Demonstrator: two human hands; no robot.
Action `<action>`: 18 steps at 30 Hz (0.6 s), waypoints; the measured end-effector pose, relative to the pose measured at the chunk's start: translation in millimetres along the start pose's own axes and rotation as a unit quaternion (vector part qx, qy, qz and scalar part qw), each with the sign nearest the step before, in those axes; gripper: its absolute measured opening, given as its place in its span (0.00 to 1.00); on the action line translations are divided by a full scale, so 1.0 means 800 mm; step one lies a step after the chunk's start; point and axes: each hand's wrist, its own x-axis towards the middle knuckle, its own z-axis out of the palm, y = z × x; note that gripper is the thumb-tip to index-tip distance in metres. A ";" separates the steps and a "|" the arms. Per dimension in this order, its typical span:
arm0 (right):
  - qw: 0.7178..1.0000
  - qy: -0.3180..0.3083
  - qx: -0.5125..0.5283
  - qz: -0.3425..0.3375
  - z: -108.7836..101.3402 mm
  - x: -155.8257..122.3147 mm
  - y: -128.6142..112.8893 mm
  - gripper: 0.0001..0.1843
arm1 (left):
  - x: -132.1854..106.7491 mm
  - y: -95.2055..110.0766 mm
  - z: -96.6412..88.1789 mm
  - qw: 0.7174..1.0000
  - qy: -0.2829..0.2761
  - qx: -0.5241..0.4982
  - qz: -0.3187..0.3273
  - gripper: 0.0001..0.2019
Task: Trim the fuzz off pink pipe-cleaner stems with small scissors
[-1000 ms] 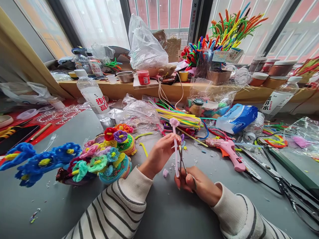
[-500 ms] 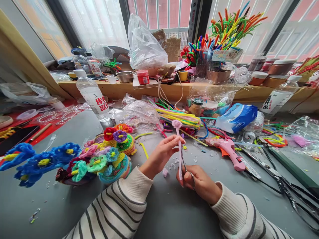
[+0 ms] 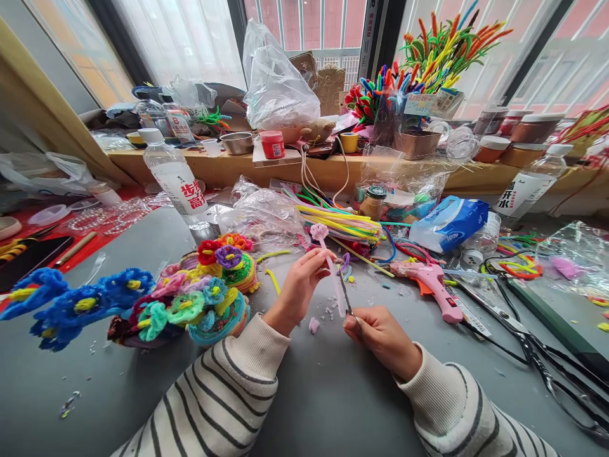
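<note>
My left hand [image 3: 301, 285] pinches a pale pink pipe cleaner [image 3: 337, 289] near its upper part. On its top end sits a small fluffy pink flower head [image 3: 319, 232]. In my right hand [image 3: 380, 333] is a small pair of scissors [image 3: 346, 293], its dark blades pointing up beside the stem; whether they touch it I cannot tell. My right-hand fingers cover most of the scissor handles. Below the stem lies a pink tuft of fluff [image 3: 314, 325], with trimmed bits scattered around it.
Colourful pipe-cleaner flowers [image 3: 185, 309] and a blue flower bunch [image 3: 88, 304] lie left. Behind my hands is a bundle of pipe cleaners [image 3: 333, 219]. A pink glue gun [image 3: 435, 285], large scissors [image 3: 537, 349] and a blue packet [image 3: 450, 223] are right. A bottle [image 3: 174, 178] stands back left.
The pink stem now tilts with its flower head further left. Its lower end has come away from my right-hand fingers, and the scissors have shifted slightly upward.
</note>
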 end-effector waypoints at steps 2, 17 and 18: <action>1.000 0.017 -0.026 -0.001 -0.006 -0.001 -0.001 0.31 | 0.001 0.007 -0.002 1.000 -0.006 0.025 0.004 0.08; 0.925 0.121 -0.359 0.024 -0.055 -0.029 0.018 0.08 | -0.034 0.034 -0.028 0.868 0.093 0.460 0.164 0.08; 0.925 0.124 -0.359 0.017 -0.057 -0.029 0.017 0.07 | -0.041 0.045 -0.022 0.865 0.128 0.445 0.192 0.08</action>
